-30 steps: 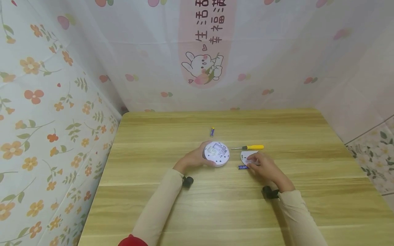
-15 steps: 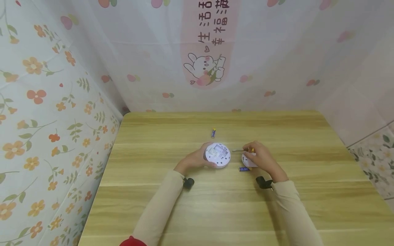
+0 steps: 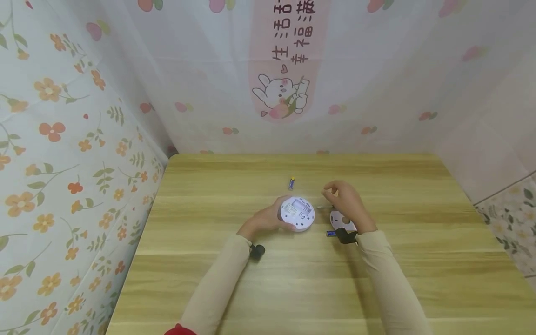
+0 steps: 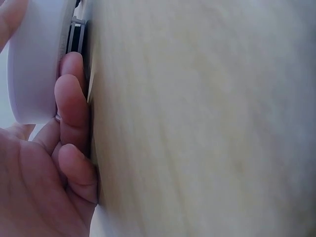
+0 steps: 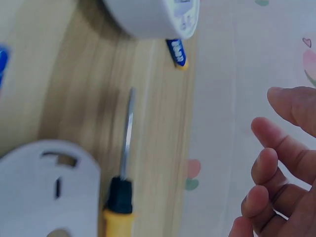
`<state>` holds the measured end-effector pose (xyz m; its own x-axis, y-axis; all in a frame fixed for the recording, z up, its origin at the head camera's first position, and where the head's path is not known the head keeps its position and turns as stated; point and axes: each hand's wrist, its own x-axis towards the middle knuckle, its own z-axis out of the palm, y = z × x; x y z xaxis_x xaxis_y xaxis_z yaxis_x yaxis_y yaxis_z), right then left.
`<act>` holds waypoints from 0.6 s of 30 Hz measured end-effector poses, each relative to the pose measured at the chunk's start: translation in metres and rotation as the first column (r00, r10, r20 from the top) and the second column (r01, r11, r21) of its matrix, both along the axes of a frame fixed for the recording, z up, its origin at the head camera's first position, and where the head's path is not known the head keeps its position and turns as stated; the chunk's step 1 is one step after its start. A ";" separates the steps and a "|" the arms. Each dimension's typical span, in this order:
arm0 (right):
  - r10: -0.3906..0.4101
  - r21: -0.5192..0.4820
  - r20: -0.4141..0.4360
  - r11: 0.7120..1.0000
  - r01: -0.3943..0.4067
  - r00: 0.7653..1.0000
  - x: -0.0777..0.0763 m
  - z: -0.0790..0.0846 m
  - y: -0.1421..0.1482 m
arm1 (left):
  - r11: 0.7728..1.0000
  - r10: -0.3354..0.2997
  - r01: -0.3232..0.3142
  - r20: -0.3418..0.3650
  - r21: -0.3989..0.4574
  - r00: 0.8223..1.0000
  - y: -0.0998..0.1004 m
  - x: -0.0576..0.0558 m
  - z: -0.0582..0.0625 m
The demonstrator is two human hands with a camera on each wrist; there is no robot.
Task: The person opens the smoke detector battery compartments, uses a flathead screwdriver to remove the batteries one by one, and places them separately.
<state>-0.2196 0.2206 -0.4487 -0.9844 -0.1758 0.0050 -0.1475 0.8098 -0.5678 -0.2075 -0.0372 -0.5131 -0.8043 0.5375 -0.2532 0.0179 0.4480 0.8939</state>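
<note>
My left hand grips a round white device by its left side, its recessed battery compartment facing up. In the left wrist view, curled fingers reach under the device's rim. My right hand hovers above the screwdriver and the white plate, fingers loosely bent and holding nothing. Thumb and forefinger stand apart in the right wrist view. Below lies a screwdriver with a yellow and black handle, beside a flat white plate with slots. Blue batteries lie behind the device and by the plate.
A wooden table carries everything. Behind its far edge hangs a white printed cloth, and a flowered cloth runs along the left. A red object shows at the bottom edge.
My right hand has risen off the white plate and moved up and left, over the screwdriver, carrying nothing visible. My left hand keeps its grip on the round device.
</note>
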 end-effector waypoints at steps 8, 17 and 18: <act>-0.001 0.019 -0.023 1.000 0.002 1.000 -0.017 0.004 -0.020 | 1.000 -0.003 0.002 -0.016 -0.013 1.000 -0.002 0.000 0.000; 0.036 0.042 -0.002 0.998 -0.036 0.999 -0.034 0.002 -0.039 | 1.000 -0.027 0.028 -0.034 0.002 0.999 -0.002 -0.001 0.001; 0.039 0.039 0.003 0.998 -0.039 0.999 -0.035 0.002 -0.041 | 1.000 -0.027 0.027 -0.030 0.002 0.999 -0.002 -0.001 0.001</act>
<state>-0.2541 0.1798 -0.4470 -0.9768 -0.2139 -0.0051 -0.1779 0.8251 -0.5363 -0.2084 -0.0394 -0.5117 -0.7968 0.5597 -0.2275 0.0569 0.4444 0.8940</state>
